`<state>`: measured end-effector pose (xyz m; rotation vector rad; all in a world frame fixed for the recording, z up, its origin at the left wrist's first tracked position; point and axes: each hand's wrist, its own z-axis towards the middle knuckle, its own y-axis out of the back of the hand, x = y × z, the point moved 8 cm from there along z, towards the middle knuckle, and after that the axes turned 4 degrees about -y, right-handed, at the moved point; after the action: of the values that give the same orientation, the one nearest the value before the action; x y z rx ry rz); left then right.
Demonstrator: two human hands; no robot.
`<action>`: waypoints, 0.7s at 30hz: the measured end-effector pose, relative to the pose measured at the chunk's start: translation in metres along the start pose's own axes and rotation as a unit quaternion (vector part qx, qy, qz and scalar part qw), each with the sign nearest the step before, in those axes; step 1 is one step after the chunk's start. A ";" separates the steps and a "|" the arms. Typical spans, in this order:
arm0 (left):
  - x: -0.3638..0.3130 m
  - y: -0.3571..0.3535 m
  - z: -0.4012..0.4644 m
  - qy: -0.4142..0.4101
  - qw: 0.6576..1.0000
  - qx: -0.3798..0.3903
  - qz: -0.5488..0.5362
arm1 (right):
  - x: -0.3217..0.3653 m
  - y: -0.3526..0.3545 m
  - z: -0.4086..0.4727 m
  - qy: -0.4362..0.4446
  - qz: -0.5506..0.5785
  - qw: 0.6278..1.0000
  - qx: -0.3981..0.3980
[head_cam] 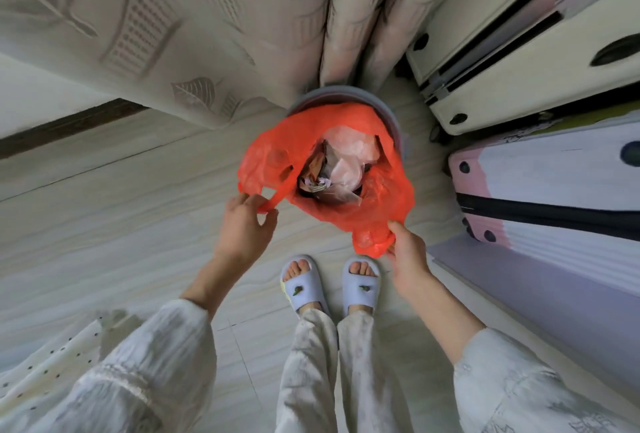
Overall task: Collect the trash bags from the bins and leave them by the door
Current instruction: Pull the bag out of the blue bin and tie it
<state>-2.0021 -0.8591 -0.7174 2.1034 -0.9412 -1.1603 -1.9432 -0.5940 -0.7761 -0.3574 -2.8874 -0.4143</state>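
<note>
Pinching the red trash bag (346,211) at two points, the fingers (266,216) of the left hand (244,225) close on a stretched handle loop at its left edge, while the right hand (407,252) grips the bunched plastic at the near right corner. The bag sits open in a round grey bin (388,114) on the tiled floor (104,207), holding crumpled wrappers and clear plastic. Slippered feet (329,285) stand just behind. A patterned curtain (173,17) hangs beyond the bin, with suitcases (536,173) to the right.

Pale floor (104,211), grey bin (394,128), 2 slippers (360,289)
</note>
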 end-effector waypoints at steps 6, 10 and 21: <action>-0.066 0.058 -0.009 0.043 0.978 0.022 -0.202 | 0.077 0.018 -0.078 0.094 0.068 0.991 0.069; -0.113 0.094 -0.013 0.043 0.956 0.037 -0.286 | 0.122 0.016 -0.130 0.100 0.121 0.975 0.155; -0.165 0.141 -0.090 0.032 0.919 0.065 -0.387 | 0.156 0.040 -0.230 0.220 -0.002 0.956 0.193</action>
<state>-2.0300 -0.8017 -0.4911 2.7060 -0.1170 -1.3936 -2.0435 -0.5930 -0.5133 -0.1650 -2.4525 0.0713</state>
